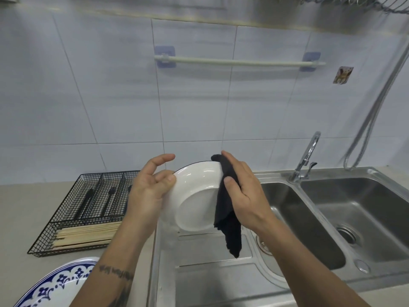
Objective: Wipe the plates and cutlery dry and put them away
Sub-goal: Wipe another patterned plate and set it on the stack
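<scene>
1. While the head camera is looking down over a steel sink unit, a white plate [194, 196] with a thin dark rim is being held up on edge in the lower middle of the frame, above the ribbed draining board [199, 275].
2. At the plate's left edge, the left hand [148, 191] is gripping it: the thumb is pressing on the near face of the rim, the other fingers are passing behind, and the index finger is lifting free above.
3. Just right of centre, the right hand [241, 191] is pinching a black cloth [228, 209] over the plate's right edge, thumb on the near side and fingers on the far side; the cloth's loose end is hanging down below the plate.
4. At the left of the frame, a black wire cutlery tray [73, 218] is sitting on the pale counter [20, 218]. Dark-handled cutlery [88, 202] is lying in its rear compartments, and light wooden chopsticks [86, 234] are lying crosswise in its front compartment.
5. Along the bottom left corner, a blue-and-white patterned plate [55, 284] is lying on the counter, partly cut off by the frame and by the left forearm.
6. Toward the right, two sink basins [365, 218] are sitting side by side, with a chrome tap [307, 158] behind them and a metal hose [376, 107] running up the tiled wall.
7. Across the upper middle, a white towel rail [239, 62] is hanging on the tiles.
</scene>
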A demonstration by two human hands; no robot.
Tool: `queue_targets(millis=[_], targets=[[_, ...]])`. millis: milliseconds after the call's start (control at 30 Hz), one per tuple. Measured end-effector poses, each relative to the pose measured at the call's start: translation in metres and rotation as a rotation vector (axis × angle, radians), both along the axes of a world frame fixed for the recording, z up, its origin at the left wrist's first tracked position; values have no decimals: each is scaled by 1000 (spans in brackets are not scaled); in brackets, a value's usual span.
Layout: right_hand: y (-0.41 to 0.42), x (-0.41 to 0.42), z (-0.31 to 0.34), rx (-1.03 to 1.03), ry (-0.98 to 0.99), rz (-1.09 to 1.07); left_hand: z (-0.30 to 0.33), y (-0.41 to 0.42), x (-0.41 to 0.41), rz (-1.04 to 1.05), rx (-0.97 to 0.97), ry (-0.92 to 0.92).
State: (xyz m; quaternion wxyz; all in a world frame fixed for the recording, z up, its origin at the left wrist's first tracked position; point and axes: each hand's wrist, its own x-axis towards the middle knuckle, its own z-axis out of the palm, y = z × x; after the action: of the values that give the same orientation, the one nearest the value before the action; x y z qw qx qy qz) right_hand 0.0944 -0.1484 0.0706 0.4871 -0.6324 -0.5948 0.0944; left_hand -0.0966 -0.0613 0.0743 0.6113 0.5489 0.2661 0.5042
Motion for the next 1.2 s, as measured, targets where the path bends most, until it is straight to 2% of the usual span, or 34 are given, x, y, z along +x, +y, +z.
queue_targets(millis=[267, 333, 400, 500, 567, 700, 833, 867, 1000, 1067, 1200], targets=[[-11, -23, 18, -17, -35, 131, 11, 18, -14, -50, 226, 132], [-14, -30, 14, 67, -145, 96, 4, 22, -17, 26, 232, 152], [-13, -36, 7, 146, -309, 59, -7, 15, -13, 111, 144, 115], [-14, -43, -4, 173, -441, 61, -17, -2, 7, 15, -286, -152], [-17, -48, -14, 142, -495, 100, -18, -6, 18, 48, -426, -257], [-28, -50, -29, 30, -500, 185, -17, -3, 22, 223, -431, -225], [-37, -36, -32, -137, -285, 259, -26, -5, 11, 243, -407, -255], [-37, -30, -33, -164, -262, 236, -29, -5, 8, 234, -404, -269], [-27, -18, -34, -393, -418, 11, -36, -12, -1, 182, -385, -274], [-19, -26, -36, -487, -436, -62, -40, -18, 0, 141, -387, -296], [0, -57, -53, -438, -495, -167, -47, -30, 2, 101, -398, -314]])
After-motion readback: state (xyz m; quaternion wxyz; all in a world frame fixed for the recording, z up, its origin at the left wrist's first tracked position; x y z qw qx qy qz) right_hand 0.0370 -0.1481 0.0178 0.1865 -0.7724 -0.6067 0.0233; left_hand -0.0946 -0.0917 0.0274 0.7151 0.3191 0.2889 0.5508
